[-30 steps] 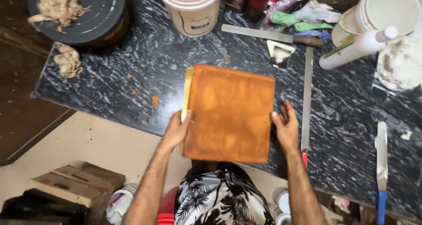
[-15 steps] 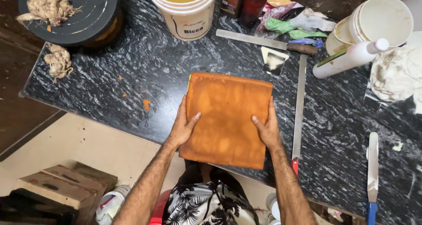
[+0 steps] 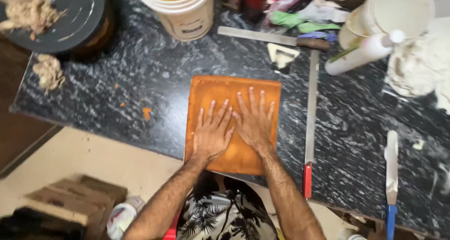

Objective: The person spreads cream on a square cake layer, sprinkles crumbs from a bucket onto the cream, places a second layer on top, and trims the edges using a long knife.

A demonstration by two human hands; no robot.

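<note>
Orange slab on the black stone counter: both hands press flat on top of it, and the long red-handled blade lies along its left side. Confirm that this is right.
Not quite. The head view shows the long red-handled blade lying along the right side of the orange slab, not the left. The rest holds: the left hand and right hand both press flat on top of the slab, which lies on the black stone counter.

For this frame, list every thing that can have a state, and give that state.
orange sheet: lying flat on the counter, near edge at the counter's lip
left hand: palm down, fingers spread, on the sheet
right hand: palm down, on the sheet
white bucket: open, holds yellow liquid
squeeze bottle: lying on its side
</note>
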